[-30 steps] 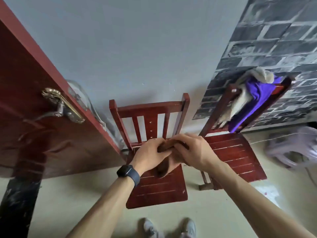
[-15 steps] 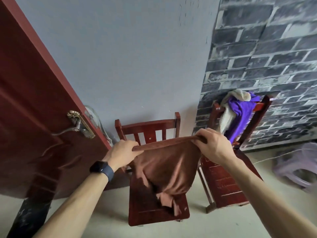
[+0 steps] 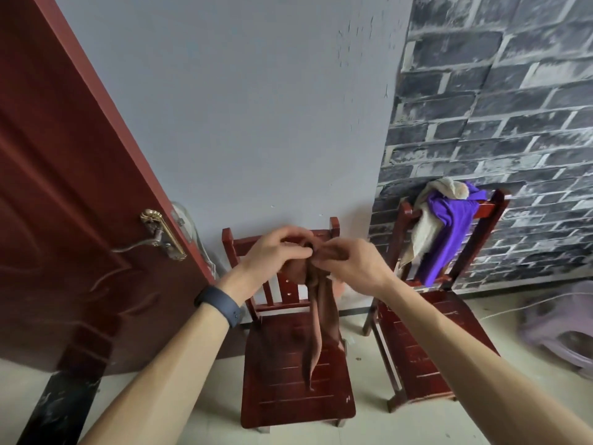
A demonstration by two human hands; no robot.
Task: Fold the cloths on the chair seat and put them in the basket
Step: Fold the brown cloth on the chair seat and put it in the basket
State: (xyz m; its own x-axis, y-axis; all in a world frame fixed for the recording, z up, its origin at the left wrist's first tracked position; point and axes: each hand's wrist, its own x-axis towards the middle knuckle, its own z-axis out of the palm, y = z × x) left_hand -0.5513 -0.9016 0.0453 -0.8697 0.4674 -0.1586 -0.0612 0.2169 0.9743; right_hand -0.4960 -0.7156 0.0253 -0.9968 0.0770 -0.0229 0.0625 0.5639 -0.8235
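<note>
Head view, operator's account. I see the left grip [image 3: 276, 252] and the right grip [image 3: 349, 264] meeting in front of the backrest of the near red wooden chair [image 3: 288, 399], fingertips almost touching. Both are pinching the same brown cloth [image 3: 321, 316]. The left fingers curl over its bunched top edge, and the right thumb and fingers nip it just beside them.

The cloth gathers into a wad directly under and between the two grips. From there it hangs as a narrow, twisted strip down over the chair seat. Its lower tip lies over the middle slats. I cannot tell whether it touches the wood. A dark wristband [image 3: 218, 305] sits on the left forearm.

Compared with half a second ago: the cloth was then stretched wide between grips held well apart and hung as a broad sheet. Now the grips have closed together and the sheet has collapsed into a strip.

Surroundings: a second red chair [image 3: 426, 354] stands just to the right. A purple cloth [image 3: 449, 232] and a beige towel [image 3: 426, 226] are draped over its backrest. A red-brown door [image 3: 64, 187] with a brass lever handle [image 3: 160, 236] fills the left. A grey brick-pattern wall [image 3: 513, 107] stands behind the second chair. A blurred lilac plastic stool [image 3: 561, 335] sits on the floor at far right.
</note>
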